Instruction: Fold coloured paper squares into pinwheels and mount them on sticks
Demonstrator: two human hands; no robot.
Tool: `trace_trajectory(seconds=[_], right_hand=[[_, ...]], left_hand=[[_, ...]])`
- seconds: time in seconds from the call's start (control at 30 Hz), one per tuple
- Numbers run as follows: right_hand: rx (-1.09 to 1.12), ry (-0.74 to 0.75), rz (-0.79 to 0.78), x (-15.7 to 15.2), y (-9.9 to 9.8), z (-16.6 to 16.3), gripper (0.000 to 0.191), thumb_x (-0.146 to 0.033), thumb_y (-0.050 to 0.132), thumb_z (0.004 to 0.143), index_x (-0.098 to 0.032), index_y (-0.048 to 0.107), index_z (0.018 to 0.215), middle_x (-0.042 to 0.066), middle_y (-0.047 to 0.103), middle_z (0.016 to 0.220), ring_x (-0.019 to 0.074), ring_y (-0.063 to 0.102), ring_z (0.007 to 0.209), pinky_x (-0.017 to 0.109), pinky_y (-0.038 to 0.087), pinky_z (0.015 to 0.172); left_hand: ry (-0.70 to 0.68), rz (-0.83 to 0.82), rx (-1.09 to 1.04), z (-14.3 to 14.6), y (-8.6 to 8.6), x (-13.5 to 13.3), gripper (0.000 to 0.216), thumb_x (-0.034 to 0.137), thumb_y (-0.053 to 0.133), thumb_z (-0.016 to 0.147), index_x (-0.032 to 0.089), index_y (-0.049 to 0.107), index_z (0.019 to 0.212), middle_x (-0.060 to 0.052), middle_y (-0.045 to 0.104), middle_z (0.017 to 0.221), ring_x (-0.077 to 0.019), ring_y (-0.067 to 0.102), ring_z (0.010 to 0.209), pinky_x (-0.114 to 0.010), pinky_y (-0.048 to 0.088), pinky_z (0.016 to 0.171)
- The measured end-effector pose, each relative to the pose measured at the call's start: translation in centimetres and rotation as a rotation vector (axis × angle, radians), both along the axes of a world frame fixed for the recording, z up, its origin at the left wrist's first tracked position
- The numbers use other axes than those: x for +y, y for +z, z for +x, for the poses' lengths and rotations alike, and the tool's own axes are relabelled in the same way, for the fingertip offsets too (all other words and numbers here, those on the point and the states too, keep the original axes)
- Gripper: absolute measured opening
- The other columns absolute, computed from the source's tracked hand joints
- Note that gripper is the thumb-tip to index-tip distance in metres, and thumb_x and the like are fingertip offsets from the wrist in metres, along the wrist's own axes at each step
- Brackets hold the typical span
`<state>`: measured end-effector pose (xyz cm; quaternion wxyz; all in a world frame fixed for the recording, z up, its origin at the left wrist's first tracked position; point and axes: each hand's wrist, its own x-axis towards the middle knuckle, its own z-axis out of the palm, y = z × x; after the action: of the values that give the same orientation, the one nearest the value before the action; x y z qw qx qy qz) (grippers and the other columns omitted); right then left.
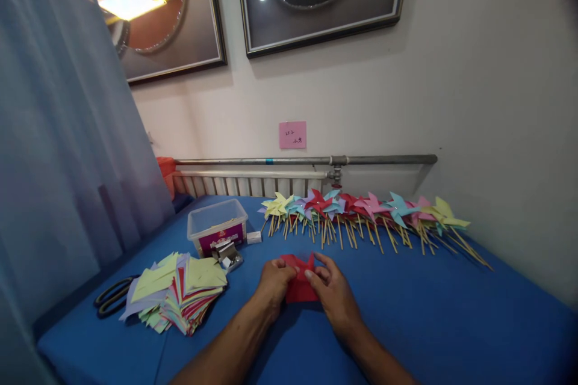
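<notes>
A red paper square (301,292) is held between my two hands above the blue-covered table, its upper edge lifted and bent. My left hand (276,283) pinches its left side between thumb and fingers. On the right side, my right hand (332,289) grips a raised corner of the same paper, thumb towards the middle. Left of my hands lies a thick fanned stack of coloured paper squares (198,280). Beyond it sits a small open box of metal pins (229,255), beside a clear plastic tub (217,216) with a purple label.
Several finished paper pinwheels on sticks (370,207) lie in a row along the back. Black-handled scissors (112,298) rest at the far left, near a blue curtain (67,132). A small white box (254,237) is by the tub. A radiator and pipe (298,161) run along the wall.
</notes>
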<state>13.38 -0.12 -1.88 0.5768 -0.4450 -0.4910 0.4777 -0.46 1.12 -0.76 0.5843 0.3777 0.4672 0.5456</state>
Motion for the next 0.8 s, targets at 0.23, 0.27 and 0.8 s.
trace_trajectory(seconds=[0.23,0.27,0.8], right_hand=[[0.007,0.032,-0.003,0.4,-0.8,0.0,0.062,-0.048,0.07,0.078,-0.021,0.055,0.132,0.003,0.074,0.083,0.0233,0.07,0.07,0.036,0.056,0.066],[-0.002,0.02,0.001,0.3,-0.9,0.0,0.061,-0.048,0.07,0.078,-0.022,0.055,0.131,0.005,0.075,0.087,0.0239,0.072,0.072,0.036,0.056,0.068],[0.133,0.048,-0.107,0.7,-1.0,-0.1,0.079,-0.036,0.08,0.067,-0.018,0.048,0.137,0.005,0.081,0.091,0.0282,0.077,0.079,0.039,0.06,0.072]], left_hand=[[-0.021,-0.016,-0.037,0.3,0.9,-0.6,0.018,0.022,0.077,0.049,0.014,0.064,0.059,-0.002,0.063,0.053,-0.0118,0.052,0.047,-0.024,0.038,0.051],[-0.02,-0.024,-0.045,0.4,1.2,-0.7,0.017,0.022,0.076,0.048,0.014,0.064,0.058,-0.002,0.064,0.053,-0.0124,0.053,0.047,-0.024,0.039,0.051],[-0.026,-0.032,-0.038,0.6,1.7,-1.0,0.01,0.016,0.073,0.05,0.014,0.065,0.055,-0.003,0.065,0.051,-0.0118,0.053,0.045,-0.023,0.038,0.049]])
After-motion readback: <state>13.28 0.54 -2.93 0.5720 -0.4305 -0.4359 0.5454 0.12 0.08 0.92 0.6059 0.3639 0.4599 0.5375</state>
